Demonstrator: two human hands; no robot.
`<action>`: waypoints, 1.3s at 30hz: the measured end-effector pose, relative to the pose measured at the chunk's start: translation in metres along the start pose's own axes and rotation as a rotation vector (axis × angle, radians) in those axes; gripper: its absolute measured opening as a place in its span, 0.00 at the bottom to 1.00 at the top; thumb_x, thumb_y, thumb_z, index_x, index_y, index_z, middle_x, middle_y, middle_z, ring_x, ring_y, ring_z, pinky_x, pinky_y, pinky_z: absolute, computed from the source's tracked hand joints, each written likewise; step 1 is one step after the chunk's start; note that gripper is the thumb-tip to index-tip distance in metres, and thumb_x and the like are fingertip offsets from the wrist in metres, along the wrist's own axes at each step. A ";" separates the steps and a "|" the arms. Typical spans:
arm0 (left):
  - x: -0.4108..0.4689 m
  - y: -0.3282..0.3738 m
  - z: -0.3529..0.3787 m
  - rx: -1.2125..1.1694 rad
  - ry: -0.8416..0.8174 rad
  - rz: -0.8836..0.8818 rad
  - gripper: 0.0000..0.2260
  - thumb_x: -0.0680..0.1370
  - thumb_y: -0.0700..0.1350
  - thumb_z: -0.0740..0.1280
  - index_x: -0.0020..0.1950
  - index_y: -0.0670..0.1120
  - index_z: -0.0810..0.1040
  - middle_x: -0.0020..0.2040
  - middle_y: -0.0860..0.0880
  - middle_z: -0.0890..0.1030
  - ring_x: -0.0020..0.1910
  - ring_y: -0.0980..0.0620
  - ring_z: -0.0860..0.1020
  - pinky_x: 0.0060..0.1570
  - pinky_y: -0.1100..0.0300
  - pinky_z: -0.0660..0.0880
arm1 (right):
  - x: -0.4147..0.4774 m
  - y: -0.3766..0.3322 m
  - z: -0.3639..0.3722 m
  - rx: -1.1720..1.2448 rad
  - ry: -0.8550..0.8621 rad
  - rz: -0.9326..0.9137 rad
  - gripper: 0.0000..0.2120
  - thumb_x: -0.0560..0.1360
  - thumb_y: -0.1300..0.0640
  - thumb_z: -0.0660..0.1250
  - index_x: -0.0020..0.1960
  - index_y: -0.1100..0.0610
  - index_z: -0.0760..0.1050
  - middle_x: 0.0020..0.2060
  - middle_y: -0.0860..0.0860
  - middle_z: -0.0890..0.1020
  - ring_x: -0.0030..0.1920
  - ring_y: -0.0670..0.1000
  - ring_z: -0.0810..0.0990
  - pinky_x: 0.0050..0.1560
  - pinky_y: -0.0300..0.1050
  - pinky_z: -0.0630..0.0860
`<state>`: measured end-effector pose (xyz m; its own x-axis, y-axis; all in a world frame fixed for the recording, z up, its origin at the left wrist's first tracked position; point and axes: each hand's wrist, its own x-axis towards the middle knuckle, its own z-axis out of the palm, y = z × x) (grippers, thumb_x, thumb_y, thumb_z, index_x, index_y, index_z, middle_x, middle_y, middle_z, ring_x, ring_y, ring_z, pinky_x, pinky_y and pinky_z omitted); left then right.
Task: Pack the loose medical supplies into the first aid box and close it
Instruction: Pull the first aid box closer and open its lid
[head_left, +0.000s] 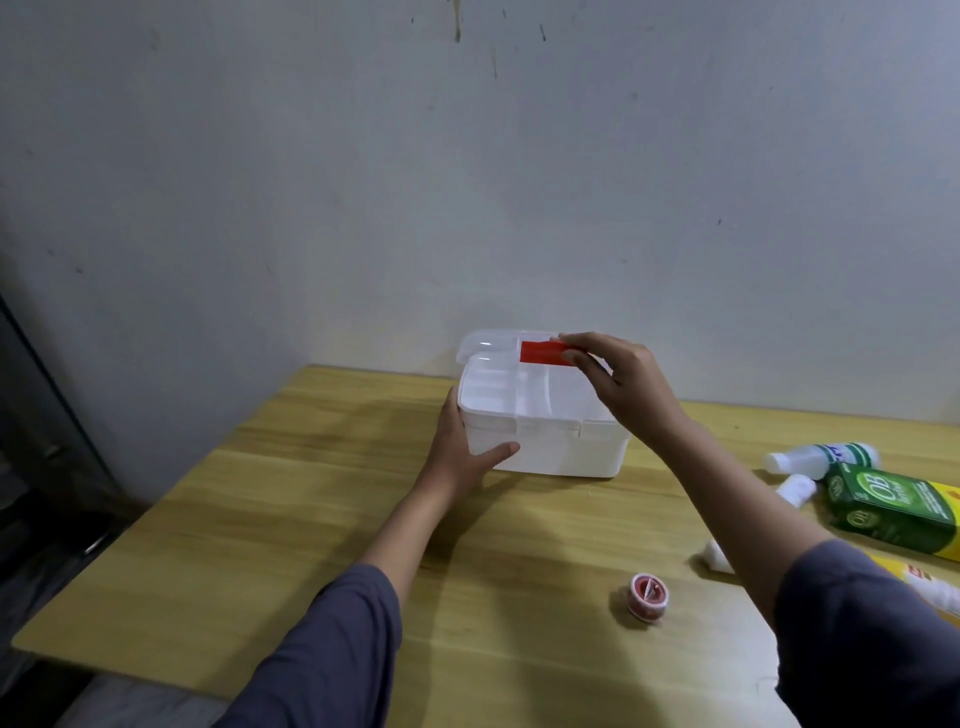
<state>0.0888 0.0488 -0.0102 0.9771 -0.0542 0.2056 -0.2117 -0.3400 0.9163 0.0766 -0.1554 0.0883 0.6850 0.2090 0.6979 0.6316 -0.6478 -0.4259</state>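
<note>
The white box (540, 421) sits on the wooden table (311, 519) near the wall, with the left hand (462, 447) pressed flat against its near left corner, likely to steady it while the right hand (618, 384) pinches the red handle (543, 352) between thumb and fingers, apparently to lift the inner tray or lid. The supplies lie well apart to the right: a tape roll (647, 597), a green carton (893, 509) and a white bottle (821, 457). I cannot tell whether the box is empty, and the right arm and frame edge cut off other items.
</note>
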 end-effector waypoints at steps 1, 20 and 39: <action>0.000 0.003 -0.001 0.000 -0.006 0.005 0.52 0.60 0.61 0.77 0.78 0.50 0.57 0.74 0.49 0.67 0.73 0.48 0.68 0.71 0.44 0.70 | 0.003 -0.001 -0.002 0.002 -0.007 0.013 0.10 0.76 0.59 0.64 0.55 0.60 0.79 0.48 0.56 0.85 0.49 0.55 0.82 0.51 0.43 0.76; 0.034 0.022 -0.014 -0.044 -0.085 -0.027 0.44 0.61 0.69 0.72 0.73 0.52 0.70 0.67 0.53 0.78 0.67 0.51 0.76 0.69 0.46 0.73 | 0.081 0.028 -0.006 -0.186 0.151 0.161 0.13 0.79 0.48 0.56 0.57 0.53 0.74 0.49 0.56 0.84 0.42 0.60 0.79 0.45 0.49 0.72; 0.021 0.021 -0.018 -0.056 -0.094 -0.020 0.44 0.62 0.71 0.73 0.74 0.53 0.69 0.70 0.54 0.77 0.69 0.52 0.75 0.71 0.46 0.71 | 0.044 0.098 0.018 0.499 0.277 0.754 0.19 0.81 0.53 0.52 0.70 0.56 0.65 0.61 0.61 0.76 0.53 0.53 0.78 0.49 0.42 0.73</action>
<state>0.1040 0.0573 0.0198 0.9783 -0.1362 0.1563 -0.1902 -0.2895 0.9381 0.1748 -0.1966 0.0672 0.9060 -0.3599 0.2226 0.1838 -0.1392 -0.9731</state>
